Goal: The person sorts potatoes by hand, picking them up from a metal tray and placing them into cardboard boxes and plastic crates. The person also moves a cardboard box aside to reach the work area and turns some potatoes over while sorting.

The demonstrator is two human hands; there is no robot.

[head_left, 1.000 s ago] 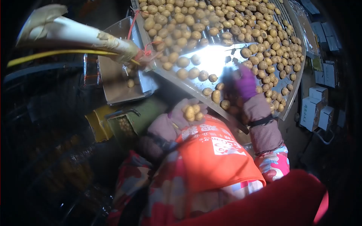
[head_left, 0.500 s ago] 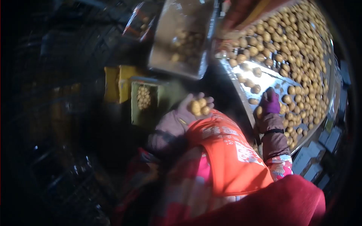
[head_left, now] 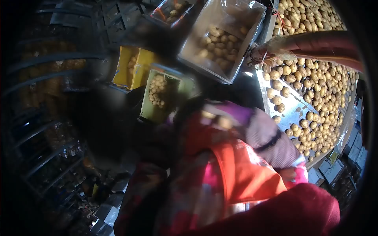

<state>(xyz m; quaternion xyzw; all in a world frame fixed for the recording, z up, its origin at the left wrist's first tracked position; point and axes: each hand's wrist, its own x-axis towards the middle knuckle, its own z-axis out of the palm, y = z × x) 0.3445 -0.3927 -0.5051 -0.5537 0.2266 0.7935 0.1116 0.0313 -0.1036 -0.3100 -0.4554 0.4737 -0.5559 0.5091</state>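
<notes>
Potatoes (head_left: 225,123) – two or three pale blurs – sit close in front of the chest, just above the orange apron (head_left: 240,173), where the left hand (head_left: 210,118) and the right hand (head_left: 235,112) have come together. Change noted: half a second ago the right hand, in its purple glove, lay on the sorting table (head_left: 292,107) among the loose potatoes while the left held a small handful up alone; now the right is off the table and pulled in beside the left. Motion blur is heavy here, so I cannot tell whether either hand is clenched around the potatoes or lying slack, nor which hand they rest in. The handful is thus off the table, and lies between it and the green box (head_left: 146,112), which already holds potatoes. Beyond that: a yellow box (head_left: 138,74) and a plastic-lined carton (head_left: 252,23), part filled. The table's bare metal catches the light near its edge; farther right it is crowded with potatoes, and a long reddish bar (head_left: 319,42) – tied with string at its near end – crosses it. Room dim: dark racks (head_left: 39,78) left, small cartons (head_left: 334,169) on the floor right.
</notes>
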